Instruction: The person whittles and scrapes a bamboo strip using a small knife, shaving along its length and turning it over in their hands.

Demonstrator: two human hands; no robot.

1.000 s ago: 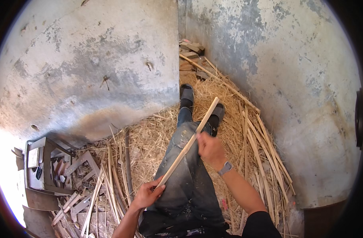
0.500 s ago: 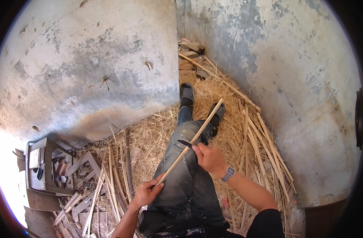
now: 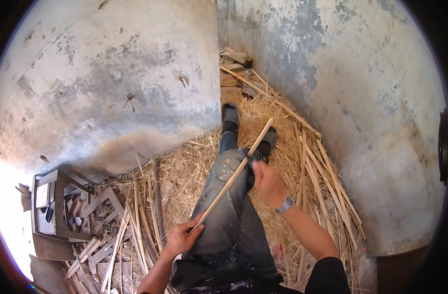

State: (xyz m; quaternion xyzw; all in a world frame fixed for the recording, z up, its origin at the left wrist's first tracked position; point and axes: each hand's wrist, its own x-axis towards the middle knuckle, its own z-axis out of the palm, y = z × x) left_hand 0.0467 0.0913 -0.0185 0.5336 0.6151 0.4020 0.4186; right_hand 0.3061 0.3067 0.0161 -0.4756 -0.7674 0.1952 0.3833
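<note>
Wooden strip [image 3: 230, 178] slants over legs [image 3: 253, 225]. Left hand [image 3: 181, 239] low, pinching near end; right hand [image 3: 269, 183] higher, clenched on dark blade [image 3: 250, 156].

Long pale stick [image 3: 229, 184] aslant, dark blade [image 3: 251, 157] beside its upper half

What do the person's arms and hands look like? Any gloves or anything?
No gloves: the left hand and right hand are bare. The right wrist wears a grey watch, and a black sleeve ends near that elbow. The left wrist shows no watch.
</note>
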